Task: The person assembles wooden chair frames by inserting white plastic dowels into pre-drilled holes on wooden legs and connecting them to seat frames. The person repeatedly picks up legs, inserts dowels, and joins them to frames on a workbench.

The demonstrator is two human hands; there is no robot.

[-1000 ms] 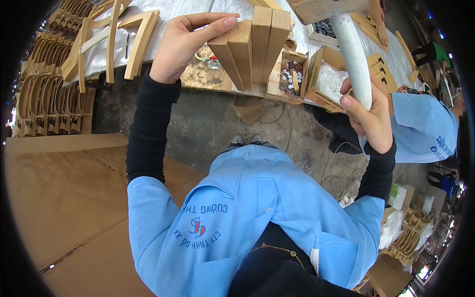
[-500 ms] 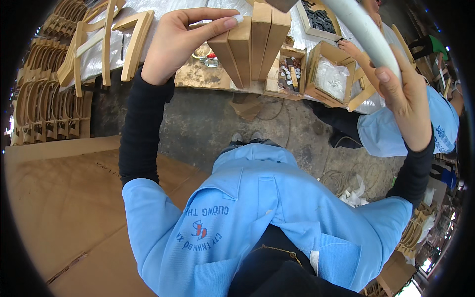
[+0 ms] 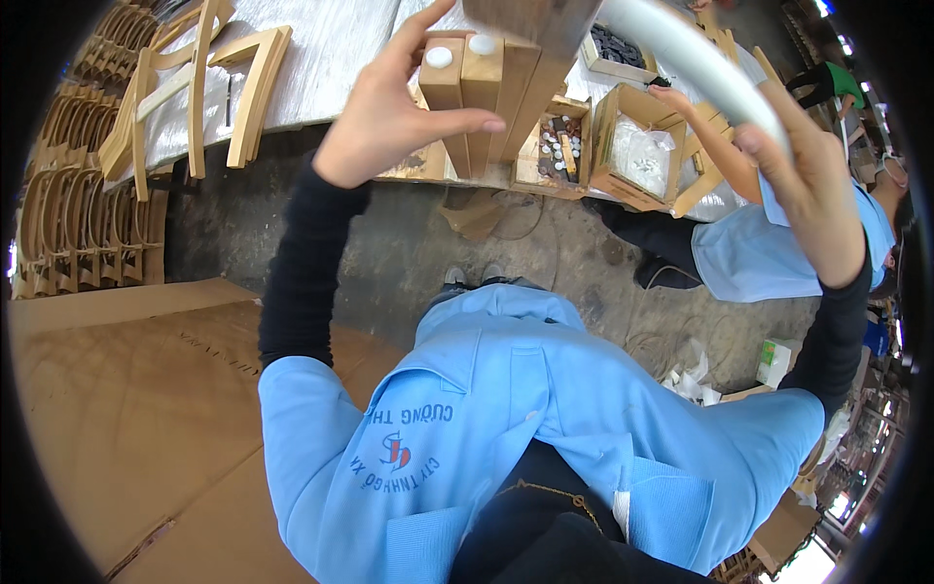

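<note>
My left hand (image 3: 389, 107) is open, thumb and fingers spread around the upper ends of upright wooden posts (image 3: 475, 92). Whether it touches the wood I cannot tell. Two of the posts carry a round white cap (image 3: 440, 57) each on their end faces. In my right hand (image 3: 812, 185) is the pale, tube-like handle (image 3: 715, 73) of a hammer, blurred by motion. Its brownish block-shaped head (image 3: 545, 18) hangs over the posts at the upper edge and hides part of them.
A wooden box (image 3: 555, 146) of mixed small pieces and another with a plastic bag (image 3: 642, 146) stand right of the posts. Behind is a tray of dark parts (image 3: 621, 51). Curved wooden frames (image 3: 199, 88) lie left. A co-worker in blue (image 3: 754, 248) is at the right; cardboard (image 3: 146, 419) lies lower left.
My left hand has let go of the white cap it pinched and opened, moving off the post tops. The hammer head has come down into view over the posts.
</note>
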